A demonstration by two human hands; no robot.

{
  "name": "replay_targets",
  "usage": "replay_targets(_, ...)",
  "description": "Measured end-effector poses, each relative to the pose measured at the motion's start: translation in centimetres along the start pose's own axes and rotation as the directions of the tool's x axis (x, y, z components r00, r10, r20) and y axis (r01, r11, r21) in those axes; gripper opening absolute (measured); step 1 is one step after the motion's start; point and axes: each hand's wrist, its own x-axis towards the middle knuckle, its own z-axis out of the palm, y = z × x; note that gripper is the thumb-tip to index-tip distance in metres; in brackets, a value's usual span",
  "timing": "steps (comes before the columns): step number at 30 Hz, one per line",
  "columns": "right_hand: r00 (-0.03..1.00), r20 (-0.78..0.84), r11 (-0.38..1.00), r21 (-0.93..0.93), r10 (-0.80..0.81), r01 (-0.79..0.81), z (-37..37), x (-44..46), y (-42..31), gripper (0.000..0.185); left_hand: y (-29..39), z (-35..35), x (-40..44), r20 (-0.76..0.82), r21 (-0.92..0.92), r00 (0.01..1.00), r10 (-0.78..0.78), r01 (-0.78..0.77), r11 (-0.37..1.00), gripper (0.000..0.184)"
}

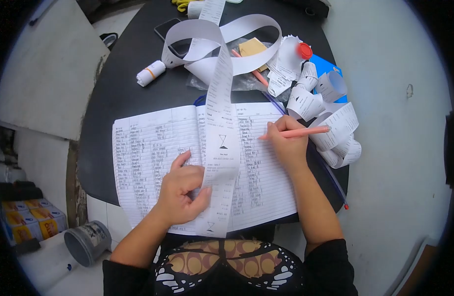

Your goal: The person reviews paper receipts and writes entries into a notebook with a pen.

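An open lined notebook (pixel 153 130), filled with columns of handwriting, lies on the black table. Down over its middle runs a long printed receipt strip (pixel 222 163), which loops up and back toward the far side. My left hand (pixel 181 190) pinches the strip's left edge, its thumb on top, other fingertips hidden behind the paper and index finger stretched out over the left page. In my right hand (pixel 288 145) is a pink pen (pixel 306 132), gripped near its tip, which points at the writing on the right page.
Several curled receipts (pixel 330 130) and a red cap (pixel 304 51) lie at the right. Beyond the notebook are a rolled paper bundle (pixel 151 73) with a rubber band, a dark phone (pixel 168 29) and a yellow paper (pixel 252 47). A grey bucket (pixel 88 242) lies lower left.
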Motion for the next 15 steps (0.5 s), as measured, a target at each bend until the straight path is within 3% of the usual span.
replay_targets(15,0.998,0.037,0.995,0.083,0.053,-0.055,0.3,0.0,-1.2,0.032,0.2,0.1,0.1,-0.002,0.013,1.000,-0.001,0.001,1.000,0.012)
